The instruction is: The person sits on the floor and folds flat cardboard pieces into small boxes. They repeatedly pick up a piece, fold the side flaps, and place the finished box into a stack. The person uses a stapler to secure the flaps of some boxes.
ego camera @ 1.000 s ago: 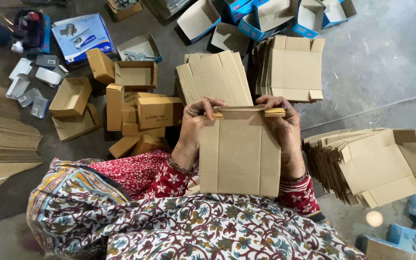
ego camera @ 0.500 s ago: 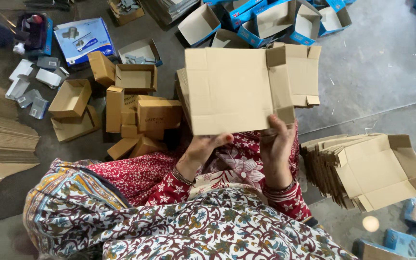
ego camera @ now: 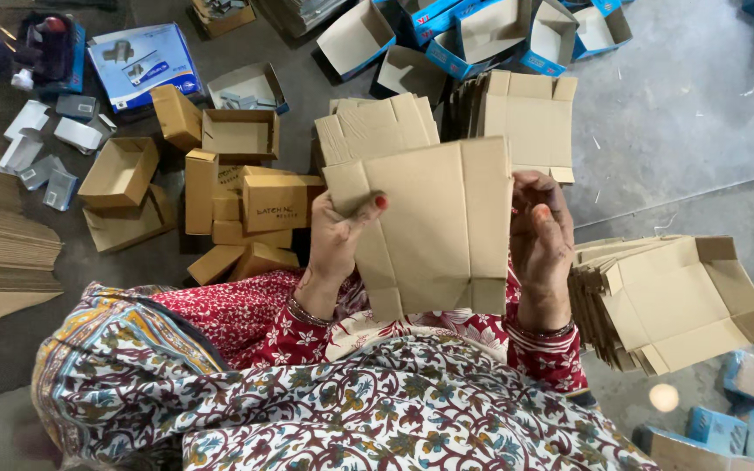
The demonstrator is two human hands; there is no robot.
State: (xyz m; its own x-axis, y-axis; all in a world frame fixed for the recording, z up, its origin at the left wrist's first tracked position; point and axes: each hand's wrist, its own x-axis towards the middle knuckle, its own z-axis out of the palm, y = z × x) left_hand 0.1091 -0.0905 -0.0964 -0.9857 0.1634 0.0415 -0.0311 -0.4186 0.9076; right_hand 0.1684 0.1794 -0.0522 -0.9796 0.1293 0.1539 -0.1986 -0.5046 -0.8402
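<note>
Overhead, a flat cardboard box blank [ego camera: 429, 231] hangs upright between two hands, long axis vertical: left hand [ego camera: 335, 235] pinching its left edge, right hand [ego camera: 541, 234] clasping its right, above the lap.

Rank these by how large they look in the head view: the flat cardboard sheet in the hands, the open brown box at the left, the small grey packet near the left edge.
1. Flat cardboard sheet, held by left hand and right hand; nearness to the camera enlarges it.
2. Open brown box.
3. Small grey packet.
</note>
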